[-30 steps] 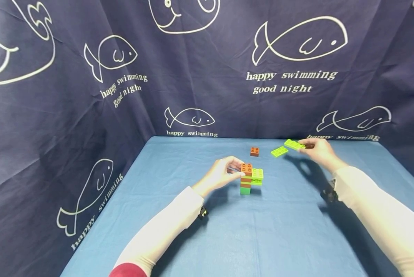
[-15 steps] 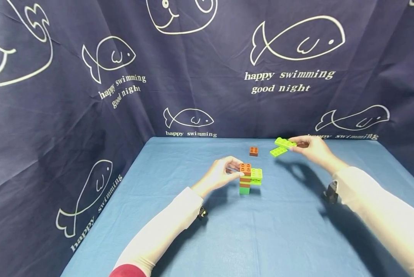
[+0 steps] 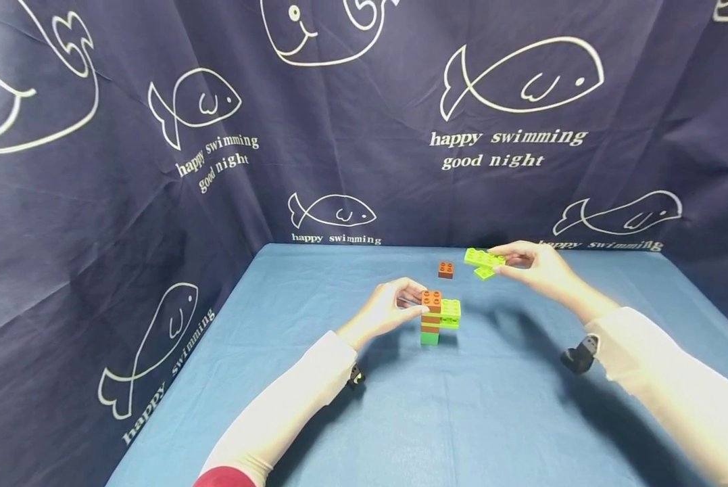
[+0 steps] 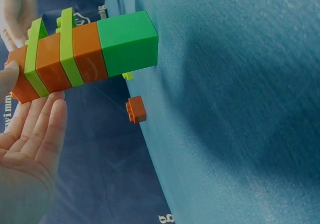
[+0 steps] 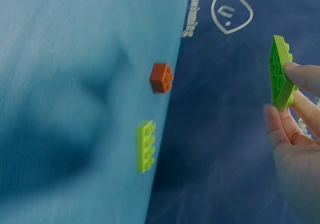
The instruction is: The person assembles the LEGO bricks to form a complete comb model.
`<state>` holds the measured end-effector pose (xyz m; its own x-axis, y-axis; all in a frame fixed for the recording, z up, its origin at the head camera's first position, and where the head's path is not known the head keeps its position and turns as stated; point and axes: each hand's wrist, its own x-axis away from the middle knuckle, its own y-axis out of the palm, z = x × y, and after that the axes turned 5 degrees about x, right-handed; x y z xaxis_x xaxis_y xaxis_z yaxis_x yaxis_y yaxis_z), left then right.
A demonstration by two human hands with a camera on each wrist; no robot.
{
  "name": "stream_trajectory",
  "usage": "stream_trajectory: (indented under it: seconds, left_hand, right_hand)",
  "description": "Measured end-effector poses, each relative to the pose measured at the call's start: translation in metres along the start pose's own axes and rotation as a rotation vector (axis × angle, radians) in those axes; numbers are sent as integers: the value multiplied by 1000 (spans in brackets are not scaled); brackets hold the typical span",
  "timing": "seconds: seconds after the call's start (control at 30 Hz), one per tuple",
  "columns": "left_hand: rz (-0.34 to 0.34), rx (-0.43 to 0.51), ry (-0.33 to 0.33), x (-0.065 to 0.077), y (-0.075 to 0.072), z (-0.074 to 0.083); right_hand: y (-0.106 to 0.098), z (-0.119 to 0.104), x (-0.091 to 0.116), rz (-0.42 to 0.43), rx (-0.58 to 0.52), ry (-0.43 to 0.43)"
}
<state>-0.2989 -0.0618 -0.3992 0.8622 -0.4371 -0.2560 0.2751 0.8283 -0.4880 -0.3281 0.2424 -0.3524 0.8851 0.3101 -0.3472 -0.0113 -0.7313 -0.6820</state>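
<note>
My left hand pinches a toy-brick stack at its top orange brick, with the thumb on one side and fingertips on the other. Below that brick, lime plates alternate with orange bricks and stick out to the right. A bright green brick forms the bottom. Farther back, my right hand pinches a lime studded plate between thumb and fingers, raised above the table. In the head view this plate partly covers a second lime plate, which lies on the table.
A loose orange brick lies near the table's back edge, left of the lime plate. Blue cloth covers the table. A dark curtain with white fish drawings hangs behind and along the left side.
My right hand has carried the lime plate leftward, from beside the lying plate to over it in the head view. The left hand and the stack stay in place.
</note>
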Motion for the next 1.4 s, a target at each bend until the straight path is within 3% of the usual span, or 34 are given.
stream_trajectory:
  seconds: [0.67, 0.97, 1.4]
  left_hand:
    - [5, 0, -1, 1, -2, -2]
    - [-18, 10, -2, -1, -2, -1]
    - [-7, 35, -14, -2, -1, -2]
  right_hand:
    - [28, -45, 17, -106, -173, -107]
    - [42, -44, 24, -131, -179, -71]
    - [55, -43, 23, -140, -179, -88]
